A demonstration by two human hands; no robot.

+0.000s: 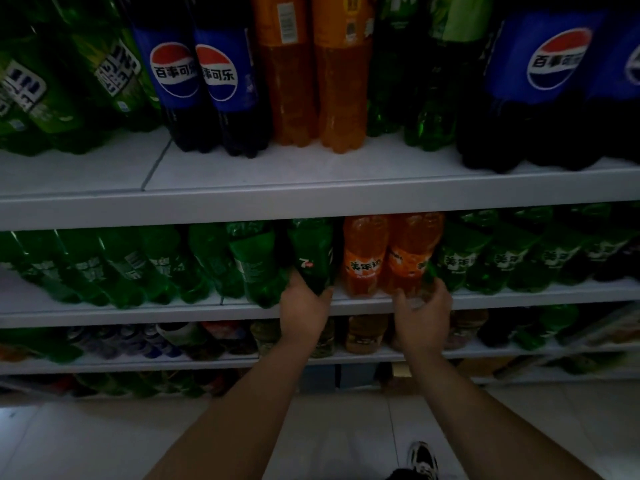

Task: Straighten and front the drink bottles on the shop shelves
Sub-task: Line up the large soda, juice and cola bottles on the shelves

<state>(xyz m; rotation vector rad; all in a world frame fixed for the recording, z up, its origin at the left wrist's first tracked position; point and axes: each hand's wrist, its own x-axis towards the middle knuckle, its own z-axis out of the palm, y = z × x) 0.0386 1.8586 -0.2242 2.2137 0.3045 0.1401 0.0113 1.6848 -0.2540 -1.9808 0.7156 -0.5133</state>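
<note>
Bottles on the second shelf (138, 311) are the ones being worked; both hands are at its front edge.

Status, judged from this frame:
- Top shelf (242, 202): Pepsi pair (175, 74) upright, labels out. Looks done. Green bottles at far left (45, 84) appear tilted, though the wide lens may account for part of that.
- Second shelf: green row on the left (114, 268) leans and the labels are uneven, so not done. Green row on the right (460, 261) has labels mostly forward.
- Lower shelves: dim and blurred, can't judge.
- Roughly mid-task, with most of this shelf left to do.

Hands:
- Left hand (304, 308): forearm reaching up from below, fingers and thumb wrapped round the base of the 7-Up bottle (313, 258). The bottle sits near the shelf lip, tilted, logo facing out.
- Right hand (424, 311): same reach, thumb on one side and fingers on the other, curled round the base of the right orange bottle (412, 251). The light is poor but it reads as a grip. That bottle touches the left orange bottle (363, 258), and both stand at the front.

Both wrists are just below shelf level, palms facing in toward the bottles.
</note>
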